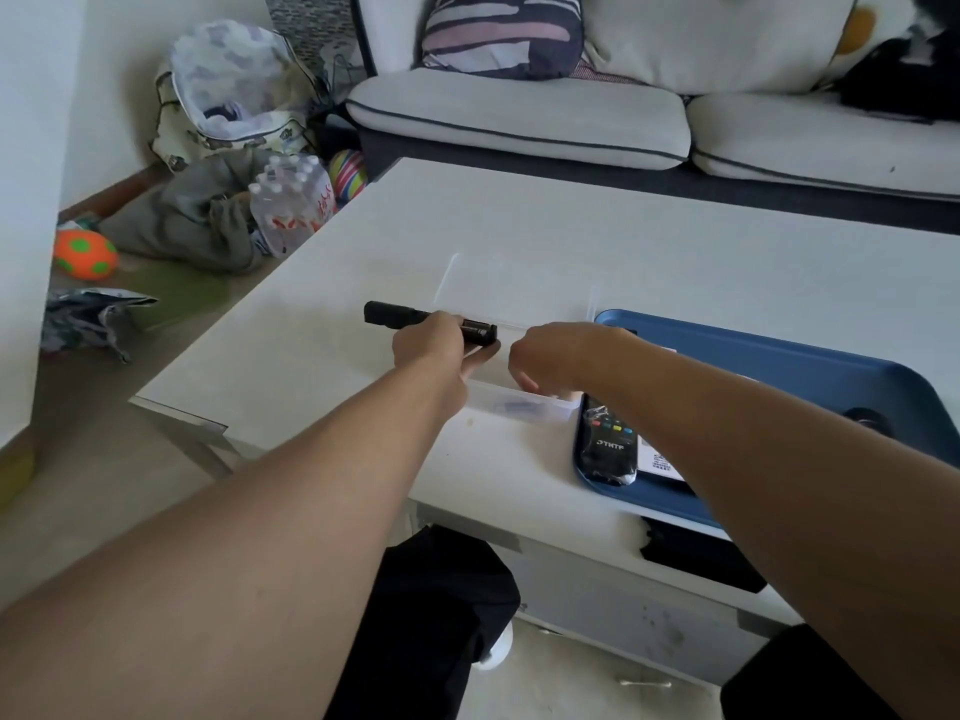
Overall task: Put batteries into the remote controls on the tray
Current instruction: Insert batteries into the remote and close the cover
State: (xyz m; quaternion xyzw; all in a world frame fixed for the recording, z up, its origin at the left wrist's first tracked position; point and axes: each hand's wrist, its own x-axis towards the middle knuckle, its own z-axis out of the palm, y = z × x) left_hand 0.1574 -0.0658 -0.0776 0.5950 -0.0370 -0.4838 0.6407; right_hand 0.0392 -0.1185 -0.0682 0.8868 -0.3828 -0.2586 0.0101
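Head view, hands first. Left hand (428,345): fingers curled round a black remote control (415,320), gripped near its middle and held lengthwise above the white surface (571,241); the remote's near end shows an open battery bay with a dark cylindrical battery (480,335) seated in it. Right hand (550,358): fingers bent downward over a clear plastic box (519,405), just beside the open end of the held remote; whether the fingertips pinch anything cannot be told, as they are hidden behind the knuckles.

Clear plastic box: lies on the surface under both hands, its near rim visible, contents blurred. Blue tray (779,356): on the surface to the right, touching or just beside the box; largely crossed by the right forearm. Second remote control (610,441): black, in a clear wrapper, coloured buttons visible, lying at the tray's near left corner. White printed card (660,459): beside that remote in the tray.

Surroundings: pale sofa (571,111) with patterned cushion (501,33) beyond the surface. On the floor at left, a pack of water bottles (291,200), an orange-and-green ball (85,254), a striped ball (347,174), a grey garment (197,220) and a bag (228,90).
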